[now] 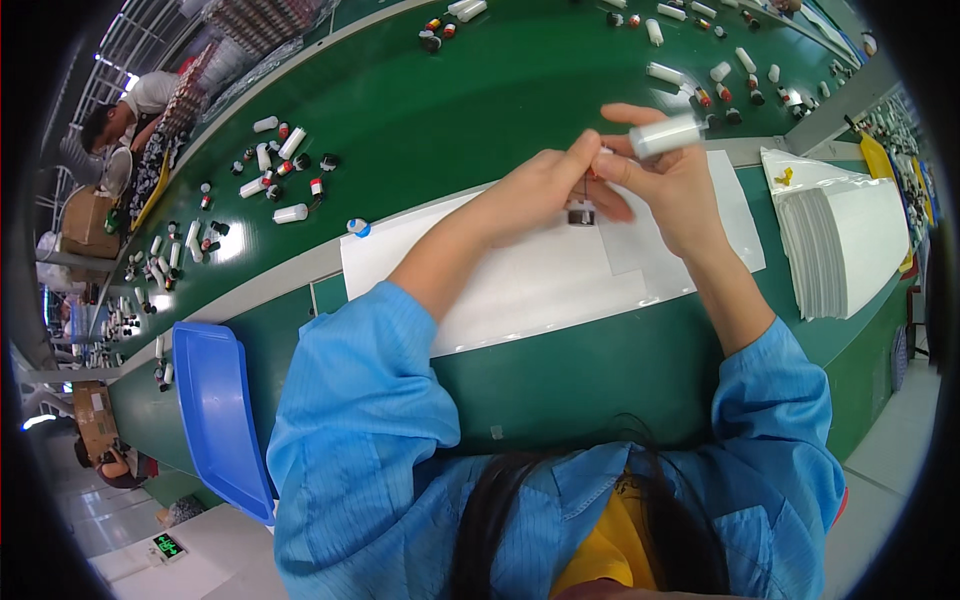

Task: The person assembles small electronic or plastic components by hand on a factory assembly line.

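Above the white sheets (520, 270), my two hands meet with fingertips pressed together. My left hand (545, 190) is closed, pinching a small part with a bit of red showing. Below the fingers, a dark cylindrical end piece with a pale top (581, 214) hangs, seemingly on thin wires. My right hand (675, 195) pinches at the same spot with thumb and finger. A white translucent tube (668, 136), smeared by motion, is tucked among its upper fingers. Exactly what sits between the fingertips is hidden.
Green conveyor belt (400, 130) beyond the sheets carries loose white tubes and red-and-black parts in scattered groups. A blue tray (213, 400) lies at left, a small blue-and-white piece (358, 228) by the sheet's corner. Stacked white sheets (850, 245) stand right; another person (150, 95) works far left.
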A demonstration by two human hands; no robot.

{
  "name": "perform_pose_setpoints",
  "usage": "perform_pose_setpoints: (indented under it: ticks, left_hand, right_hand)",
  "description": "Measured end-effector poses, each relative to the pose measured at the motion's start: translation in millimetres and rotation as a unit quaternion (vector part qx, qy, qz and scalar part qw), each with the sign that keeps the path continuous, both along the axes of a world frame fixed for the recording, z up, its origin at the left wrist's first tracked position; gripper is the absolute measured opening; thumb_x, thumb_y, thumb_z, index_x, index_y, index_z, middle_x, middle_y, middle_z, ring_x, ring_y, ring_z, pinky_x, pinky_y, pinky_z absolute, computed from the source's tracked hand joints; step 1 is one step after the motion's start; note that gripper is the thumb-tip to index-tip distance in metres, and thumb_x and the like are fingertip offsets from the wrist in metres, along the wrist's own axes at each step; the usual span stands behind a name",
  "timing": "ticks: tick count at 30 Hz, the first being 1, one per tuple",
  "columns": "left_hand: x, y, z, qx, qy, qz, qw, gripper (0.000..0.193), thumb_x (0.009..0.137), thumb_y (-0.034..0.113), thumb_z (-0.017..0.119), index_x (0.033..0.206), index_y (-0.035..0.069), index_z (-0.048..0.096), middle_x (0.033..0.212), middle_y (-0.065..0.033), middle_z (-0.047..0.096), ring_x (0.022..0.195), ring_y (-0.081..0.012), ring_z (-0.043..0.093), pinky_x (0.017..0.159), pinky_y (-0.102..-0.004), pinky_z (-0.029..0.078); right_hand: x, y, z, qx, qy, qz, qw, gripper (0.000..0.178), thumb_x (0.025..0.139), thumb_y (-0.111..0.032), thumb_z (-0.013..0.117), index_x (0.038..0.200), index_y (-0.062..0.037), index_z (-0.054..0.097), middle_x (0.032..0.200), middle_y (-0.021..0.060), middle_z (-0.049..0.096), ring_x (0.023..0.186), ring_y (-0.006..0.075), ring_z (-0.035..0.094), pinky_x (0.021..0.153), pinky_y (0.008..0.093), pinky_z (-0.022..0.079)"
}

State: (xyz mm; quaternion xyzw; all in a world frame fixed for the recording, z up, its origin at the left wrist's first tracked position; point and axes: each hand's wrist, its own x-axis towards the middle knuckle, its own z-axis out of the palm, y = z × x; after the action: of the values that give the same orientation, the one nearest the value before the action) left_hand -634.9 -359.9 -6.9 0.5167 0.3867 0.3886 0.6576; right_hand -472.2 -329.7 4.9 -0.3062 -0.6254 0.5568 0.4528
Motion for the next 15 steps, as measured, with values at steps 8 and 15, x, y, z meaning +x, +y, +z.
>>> perform_pose_setpoints:
  ticks: [8, 15]
  left_hand:
    - [-170.1, -39.4, 22.8, 0.326, 0.684, 0.145, 0.637, 0.03, 0.069, -0.01, 0.048, 0.089, 0.006, 0.063, 0.094, -0.0108, 0.056, 0.099, -0.0283, 0.05, 0.087, -0.0351, 0.041]
    - [-238.0, -63.7, 6.8, 0.278, 0.679, 0.073, 0.675, 0.031, 0.069, -0.008, 0.055, 0.094, 0.008, 0.063, 0.1, -0.0056, 0.058, 0.102, -0.0247, 0.048, 0.086, -0.0347, 0.041]
  right_hand:
    - [46.0, 67.7, 0.8, 0.33, -0.38, -0.199, 0.841, 0.042, 0.07, -0.003, 0.064, 0.109, -0.0087, 0.051, 0.08, 0.0062, 0.065, 0.083, 0.0244, 0.06, 0.066, 0.0329, 0.049]
    - [30.1, -5.6, -4.7, 0.215, -0.421, 0.056, 0.88, 0.032, 0.071, -0.001, 0.058, 0.103, -0.0059, 0.053, 0.09, 0.0112, 0.061, 0.084, 0.0292, 0.057, 0.078, 0.0354, 0.044]
